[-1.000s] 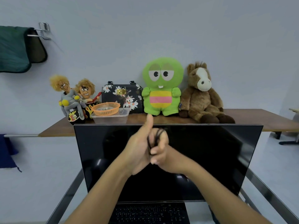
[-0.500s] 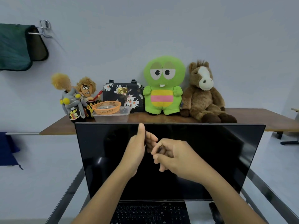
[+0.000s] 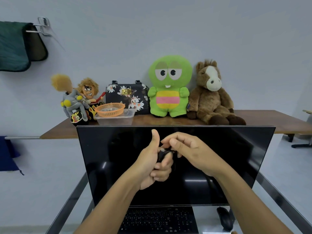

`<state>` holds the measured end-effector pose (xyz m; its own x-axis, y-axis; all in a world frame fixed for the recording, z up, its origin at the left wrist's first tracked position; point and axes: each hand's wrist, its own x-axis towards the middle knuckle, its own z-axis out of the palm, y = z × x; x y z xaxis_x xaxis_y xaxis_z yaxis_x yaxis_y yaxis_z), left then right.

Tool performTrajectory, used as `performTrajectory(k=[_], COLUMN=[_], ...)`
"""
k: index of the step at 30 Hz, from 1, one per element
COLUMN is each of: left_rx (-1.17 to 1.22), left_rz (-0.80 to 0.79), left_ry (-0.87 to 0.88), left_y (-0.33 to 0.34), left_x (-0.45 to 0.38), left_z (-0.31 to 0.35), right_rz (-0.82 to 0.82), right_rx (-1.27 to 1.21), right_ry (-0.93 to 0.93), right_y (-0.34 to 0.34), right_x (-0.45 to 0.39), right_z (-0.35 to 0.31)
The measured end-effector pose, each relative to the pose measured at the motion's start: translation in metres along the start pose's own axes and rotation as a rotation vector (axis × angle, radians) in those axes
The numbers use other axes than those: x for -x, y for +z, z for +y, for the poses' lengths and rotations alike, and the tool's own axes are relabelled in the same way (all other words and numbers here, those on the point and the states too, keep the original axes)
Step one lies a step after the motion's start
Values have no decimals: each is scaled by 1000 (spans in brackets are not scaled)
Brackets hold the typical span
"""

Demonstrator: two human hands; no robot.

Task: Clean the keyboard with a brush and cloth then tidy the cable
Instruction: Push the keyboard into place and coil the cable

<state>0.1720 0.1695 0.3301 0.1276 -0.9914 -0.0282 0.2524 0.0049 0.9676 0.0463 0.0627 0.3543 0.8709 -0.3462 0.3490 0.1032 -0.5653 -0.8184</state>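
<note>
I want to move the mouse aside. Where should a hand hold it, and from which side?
Grip the mouse across its two long sides, coming from above. It lies flat right of the keyboard, its rounded back up and long axis pointing away.

home desk | laptop [image 3: 175, 164] | plush toys [image 3: 170, 86] on shelf [image 3: 270, 119]

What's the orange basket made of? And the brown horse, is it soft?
The orange basket looks like thin plastic: its sides are an open molded mesh in one bright colour. The brown horse looks soft, made of fuzzy plush fabric with shaggy fur and a paler muzzle. It slumps against the wall, so it is probably stuffed.
</note>
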Motion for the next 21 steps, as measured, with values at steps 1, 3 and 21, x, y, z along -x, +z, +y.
performTrajectory(k=[1,3,21], left_rx=[11,34,-389], left_rz=[40,96,358], left_ry=[8,8,-65], left_y=[0,-1,-13], left_x=[-1,-3,-20], left_z=[0,1,-18], right_rz=[10,-7,140], right_rx=[-21,-55,253], right_ry=[6,31,255], right_y=[-1,-3,17], right_x=[1,3,2], right_z=[1,3,31])
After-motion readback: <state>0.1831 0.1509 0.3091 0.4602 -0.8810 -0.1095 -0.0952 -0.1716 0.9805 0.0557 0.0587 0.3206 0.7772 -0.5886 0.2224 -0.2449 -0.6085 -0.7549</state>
